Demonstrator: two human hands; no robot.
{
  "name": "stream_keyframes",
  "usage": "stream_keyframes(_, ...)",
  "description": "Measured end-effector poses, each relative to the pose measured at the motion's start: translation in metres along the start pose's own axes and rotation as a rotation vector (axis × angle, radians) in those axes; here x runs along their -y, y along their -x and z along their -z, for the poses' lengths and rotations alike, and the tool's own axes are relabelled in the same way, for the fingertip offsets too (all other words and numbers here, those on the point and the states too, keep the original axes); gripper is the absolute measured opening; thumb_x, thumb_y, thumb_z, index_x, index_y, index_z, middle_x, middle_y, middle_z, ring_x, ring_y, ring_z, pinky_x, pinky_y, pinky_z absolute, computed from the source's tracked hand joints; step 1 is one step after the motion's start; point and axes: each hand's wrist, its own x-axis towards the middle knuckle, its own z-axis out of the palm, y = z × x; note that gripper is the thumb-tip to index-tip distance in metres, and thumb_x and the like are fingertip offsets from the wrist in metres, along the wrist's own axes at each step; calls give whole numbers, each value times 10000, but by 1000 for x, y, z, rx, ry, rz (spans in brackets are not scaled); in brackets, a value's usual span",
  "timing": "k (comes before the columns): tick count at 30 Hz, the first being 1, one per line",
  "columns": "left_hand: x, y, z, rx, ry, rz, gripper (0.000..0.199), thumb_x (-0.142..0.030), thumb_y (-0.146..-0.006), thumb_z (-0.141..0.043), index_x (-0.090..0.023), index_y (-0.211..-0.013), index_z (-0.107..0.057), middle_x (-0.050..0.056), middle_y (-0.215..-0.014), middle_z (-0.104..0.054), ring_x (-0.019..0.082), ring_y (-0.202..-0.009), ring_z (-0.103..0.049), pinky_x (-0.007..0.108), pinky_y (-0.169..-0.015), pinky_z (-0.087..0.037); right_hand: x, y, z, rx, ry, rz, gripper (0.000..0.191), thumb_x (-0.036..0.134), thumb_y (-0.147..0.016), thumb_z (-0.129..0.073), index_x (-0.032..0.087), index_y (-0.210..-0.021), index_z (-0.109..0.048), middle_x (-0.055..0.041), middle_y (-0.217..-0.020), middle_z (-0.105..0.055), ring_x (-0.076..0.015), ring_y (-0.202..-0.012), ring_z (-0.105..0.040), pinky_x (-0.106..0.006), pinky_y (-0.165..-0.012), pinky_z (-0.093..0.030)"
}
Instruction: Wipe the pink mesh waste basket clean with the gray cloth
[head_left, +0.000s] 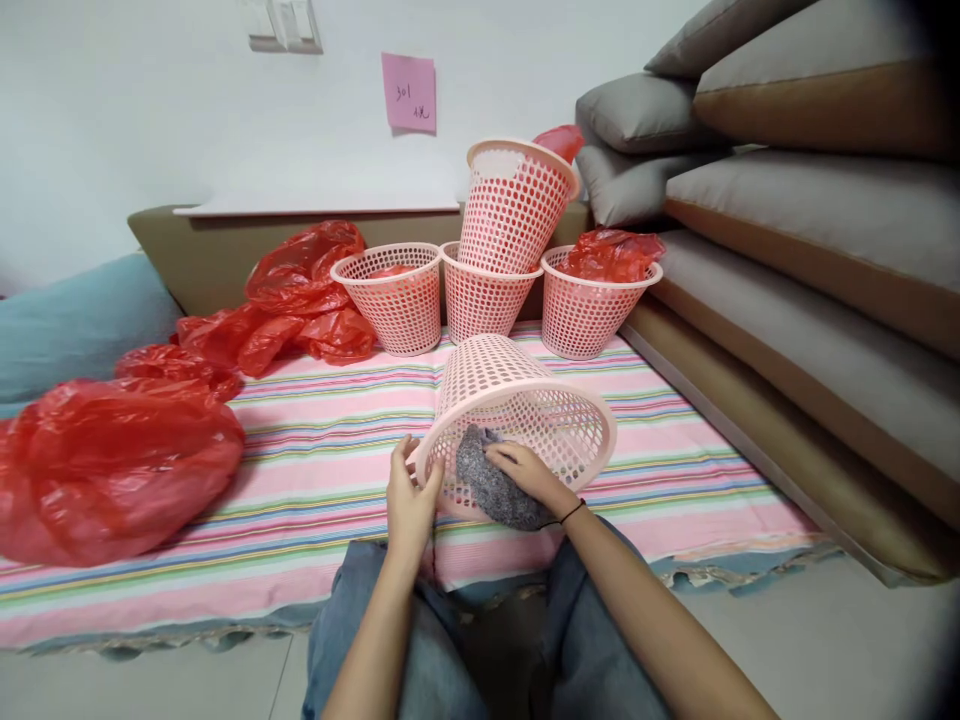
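A pink perforated plastic basket (487, 370) lies tipped on its side, its mouth facing me. My left hand (411, 495) grips its rim at the left, thumb inside and fingers around the outer edge. In my right hand (529, 470) is a grey speckled cloth (491, 485), bunched up and pressed against the inner wall near the lower rim. My right fingers are curled over the cloth; part of it hangs out over the rim. A dark band circles my right wrist.
Behind stand pink baskets (401, 310), one stacked tilted in another, some holding red plastic bags. Red bags (120, 470) lie on the striped cloth (315, 430) at left. Grey-and-brown cushions (817, 220) are piled at right. A pink note (409, 92) is on the wall.
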Motion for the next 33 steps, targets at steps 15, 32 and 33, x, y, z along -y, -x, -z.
stream_keyframes(15,1,9,-1,-131,-144,-195,590,-367,-847,-631,-201,-1366,-407,142,-1327,-535,283,-1234,-533,458,-1042,-428,-36,-13,-10,-109,-4,-82,260,404,-923,-627,150,-974,-643,-40,-995,-657,-188,-939,-627,-409,-877,-512)
stream_keyframes(32,2,23,-23,259,-150,-386,176,-286,-915,-495,-224,-955,-655,68,-985,-691,224,-995,-642,383,-913,-490,12,13,24,-203,-499,-1,228,411,-883,-512,206,-904,-610,-70,-963,-646,-219,-935,-610,-339,-853,-489)
stream_keyframes(33,2,22,-26,258,-134,-312,214,-320,-934,-467,-217,-925,-654,69,-952,-697,229,-967,-651,390,-893,-500,19,23,30,-125,-540,35,254,448,-877,-524,210,-891,-611,-59,-933,-659,-214,-908,-624,-330,-830,-499)
